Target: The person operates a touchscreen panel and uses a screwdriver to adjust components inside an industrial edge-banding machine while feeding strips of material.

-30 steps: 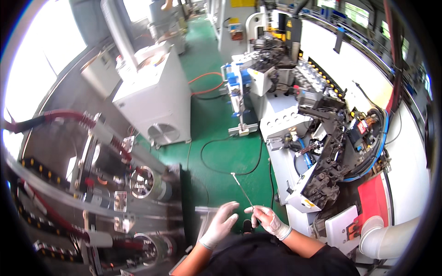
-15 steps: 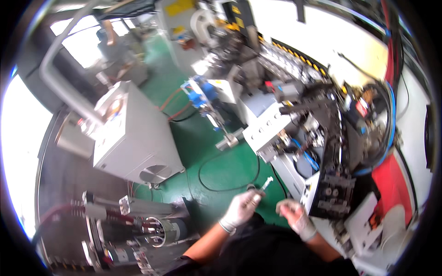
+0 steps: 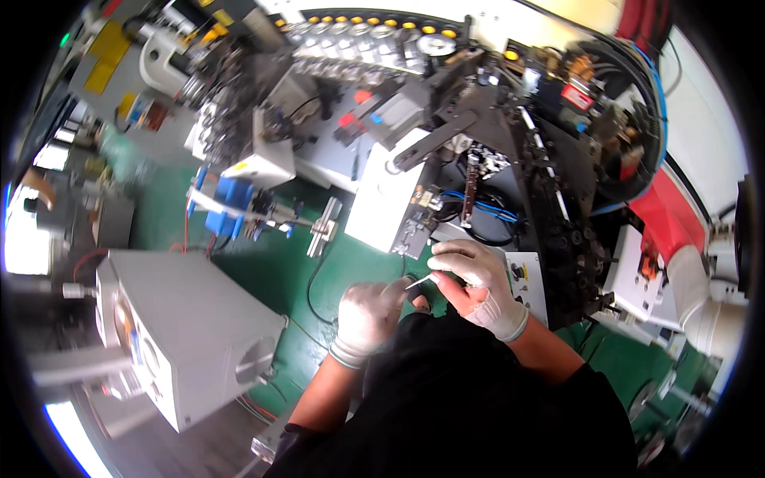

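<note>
Brought the right hand (image 3: 480,288) in to the thin white-tipped rod (image 3: 419,282) since the earlier frame. Pinching its left end with the left hand (image 3: 370,315); cannot tell whether grasping the tip with the curled right fingers. Holding it above green floor (image 3: 267,263), right of a pale cabinet (image 3: 199,319), nearer than a blue-clamped stand (image 3: 231,203).

The gloves (image 3: 368,315) were matt cloth, the black clothing (image 3: 446,398) dull fabric. The thin stick (image 3: 420,282) was too small to tell its material. The grey cabinet (image 3: 203,319) looked smooth and painted, the green floor (image 3: 275,264) faintly glossy, the machine frame (image 3: 488,113) dull dark metal.
</note>
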Demonstrator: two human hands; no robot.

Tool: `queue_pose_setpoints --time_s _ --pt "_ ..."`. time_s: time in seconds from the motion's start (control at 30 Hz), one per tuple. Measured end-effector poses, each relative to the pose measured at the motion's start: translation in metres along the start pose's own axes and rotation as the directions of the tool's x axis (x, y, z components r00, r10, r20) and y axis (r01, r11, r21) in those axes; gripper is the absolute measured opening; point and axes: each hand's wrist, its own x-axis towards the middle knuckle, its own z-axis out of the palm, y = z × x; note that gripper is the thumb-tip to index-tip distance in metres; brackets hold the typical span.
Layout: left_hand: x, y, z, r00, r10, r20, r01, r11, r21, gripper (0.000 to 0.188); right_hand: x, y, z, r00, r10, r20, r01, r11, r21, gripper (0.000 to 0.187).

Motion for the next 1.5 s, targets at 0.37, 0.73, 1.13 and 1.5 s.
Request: queue_pose_setpoints --time_s 0.37,0.73,1.13,1.5 --pt "0.112 -0.019 0.038 0.956 0.182 0.229 -0.156 0.979 -0.131 0.017 -0.021 0.052 -0.043 0.759 0.627 0.173 -0.305 0.108 0.946 0.068" --pt "0.192 -0.07 0.04 0.734 0.28 0.619 0.189 0.791 -0.581 0.024 0.007 0.036 0.008 0.55 0.607 -0.573 -0.354 0.791 0.498 0.029" --pt "0.201 -0.106 0.005 0.4 0.421 0.814 0.602 0.55 -0.579 0.038 0.057 0.033 0.067 0.411 0.641 -0.648 -0.085 0.735 0.673 0.032" --pt "0.231 -0.114 -0.004 0.216 0.488 0.846 0.5 0.689 -0.525 0.033 0.044 0.005 0.053 0.675 0.163 -0.72 -0.417 0.889 -0.19 0.04"
